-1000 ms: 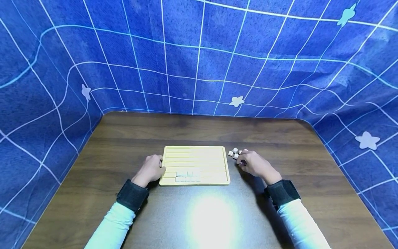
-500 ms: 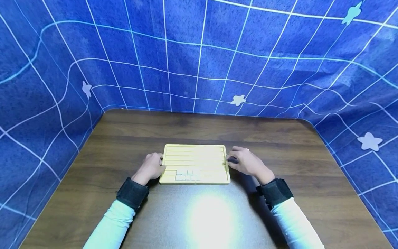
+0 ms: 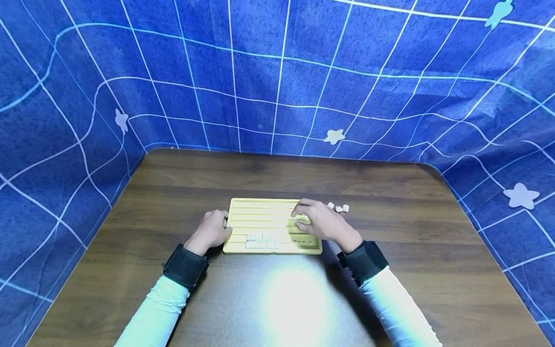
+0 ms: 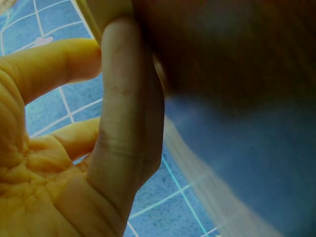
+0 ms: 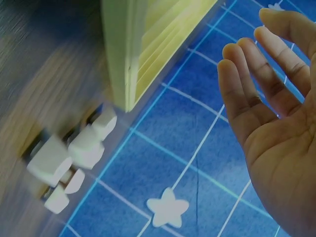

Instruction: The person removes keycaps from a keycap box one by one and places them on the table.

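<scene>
A pale yellow ridged tray [image 3: 260,209] lies on the table. Several whitish tiles [image 3: 262,241] sit in rows on its near part. At its left edge, my left hand [image 3: 209,232] holds the tray between thumb and fingers; in the left wrist view those fingers [image 4: 121,98] meet the tray's edge. Over the tray's right part is my right hand [image 3: 323,221], thumb and index finger apart. Its fingers [image 5: 276,89] look loosely extended in the right wrist view, and nothing shows between them. Small white blocks [image 5: 52,160] with dark sides lie beside the tray.
The loose white blocks [image 3: 338,209] are just right of the tray, partly behind the right hand. Brown wooden table [image 3: 195,178] surrounds the tray, with a bright glare in front. A blue curtain [image 3: 256,77] with lines and stars hangs behind and at both sides.
My right hand has moved left from the loose blocks to above the tray's right part, uncovering some blocks. The left hand keeps its hold on the tray's edge.
</scene>
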Demonstrator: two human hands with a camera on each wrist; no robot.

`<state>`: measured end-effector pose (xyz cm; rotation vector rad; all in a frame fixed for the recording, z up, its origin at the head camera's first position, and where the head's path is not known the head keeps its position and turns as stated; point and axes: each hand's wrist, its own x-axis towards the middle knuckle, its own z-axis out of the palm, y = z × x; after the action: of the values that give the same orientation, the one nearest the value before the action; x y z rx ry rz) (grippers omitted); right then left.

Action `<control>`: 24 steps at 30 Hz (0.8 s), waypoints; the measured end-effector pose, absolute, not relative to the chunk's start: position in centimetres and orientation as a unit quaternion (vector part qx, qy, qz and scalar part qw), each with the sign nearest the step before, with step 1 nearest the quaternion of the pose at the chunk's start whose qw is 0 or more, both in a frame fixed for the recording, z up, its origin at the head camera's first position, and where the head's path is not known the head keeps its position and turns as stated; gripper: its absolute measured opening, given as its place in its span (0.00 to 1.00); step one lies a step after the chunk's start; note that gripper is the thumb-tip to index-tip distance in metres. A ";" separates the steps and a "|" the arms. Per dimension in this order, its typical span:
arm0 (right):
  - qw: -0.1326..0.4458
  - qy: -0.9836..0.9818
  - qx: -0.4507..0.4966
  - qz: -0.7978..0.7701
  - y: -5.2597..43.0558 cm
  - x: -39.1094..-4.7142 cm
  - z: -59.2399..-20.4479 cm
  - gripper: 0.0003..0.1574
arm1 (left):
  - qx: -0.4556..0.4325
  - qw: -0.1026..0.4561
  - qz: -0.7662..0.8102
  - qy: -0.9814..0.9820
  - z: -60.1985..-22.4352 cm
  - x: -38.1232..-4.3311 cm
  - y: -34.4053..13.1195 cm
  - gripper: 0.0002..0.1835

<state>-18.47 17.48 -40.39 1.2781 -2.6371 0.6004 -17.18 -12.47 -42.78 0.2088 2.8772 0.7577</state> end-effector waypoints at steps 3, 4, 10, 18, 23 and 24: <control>0.071 -0.879 0.430 0.192 16.7 -18.5 -40.5 0.10 | 0.068 0.084 0.251 0.962 -42.8 -17.2 -12.5 0.03; 0.069 -0.879 0.432 0.191 16.4 -18.4 -40.5 0.10 | 0.068 0.084 0.249 0.962 -42.9 -17.2 -12.6 0.03; 0.047 -0.872 0.445 0.197 15.0 -18.1 -40.8 0.10 | 0.068 0.085 0.252 0.962 -42.8 -17.3 -12.6 0.08; 0.021 -0.863 0.471 0.183 13.6 -17.3 -41.0 0.09 | 0.062 0.089 0.257 0.960 -42.8 -17.3 -12.7 0.05; -0.001 -0.861 0.479 0.170 13.3 -16.7 -41.4 0.07 | 0.068 0.081 0.259 0.960 -42.9 -17.2 -12.8 0.03; -0.005 -0.861 0.481 0.168 13.3 -16.7 -41.5 0.07 | 0.072 0.080 0.260 0.960 -42.9 -17.2 -12.8 0.03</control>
<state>-16.66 13.28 -41.47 1.5148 -2.7122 0.5278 -17.24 -12.78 -42.88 0.2147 2.8706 0.7782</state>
